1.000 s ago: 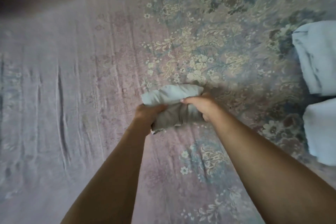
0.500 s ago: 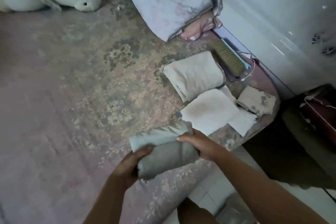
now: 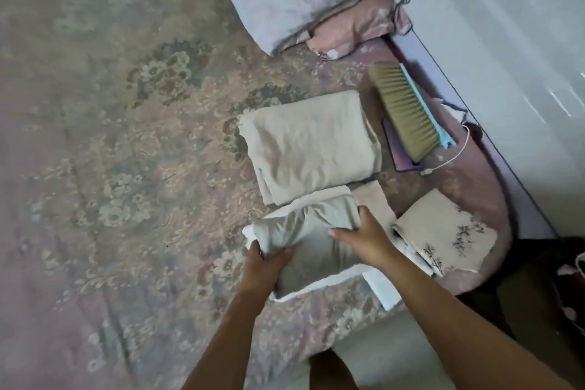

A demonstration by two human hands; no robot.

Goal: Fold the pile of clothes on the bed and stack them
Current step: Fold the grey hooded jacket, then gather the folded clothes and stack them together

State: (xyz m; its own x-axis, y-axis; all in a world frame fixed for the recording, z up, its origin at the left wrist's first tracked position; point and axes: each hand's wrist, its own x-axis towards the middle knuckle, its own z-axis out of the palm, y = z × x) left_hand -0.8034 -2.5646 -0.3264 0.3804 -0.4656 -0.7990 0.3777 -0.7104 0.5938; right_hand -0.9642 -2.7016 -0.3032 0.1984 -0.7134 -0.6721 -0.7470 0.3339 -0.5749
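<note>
two hands, left hand (image 3: 264,263) and right hand (image 3: 364,239), grip one folded grey garment (image 3: 311,237) atop one white folded cloth (image 3: 319,290); two more folded pieces lie near.

The room is dim, with soft, cool, even light and a washed-out, low-contrast look. The white wall (image 3: 506,41) at the right shows a few pale glare streaks, so light perhaps comes from that side. Shadows are faint, darkest in the corner beyond the bed (image 3: 95,136) edge at lower right. The whole view is slightly blurred; the floral bedspread pattern smears, and straight lines bend toward the edges.
</note>
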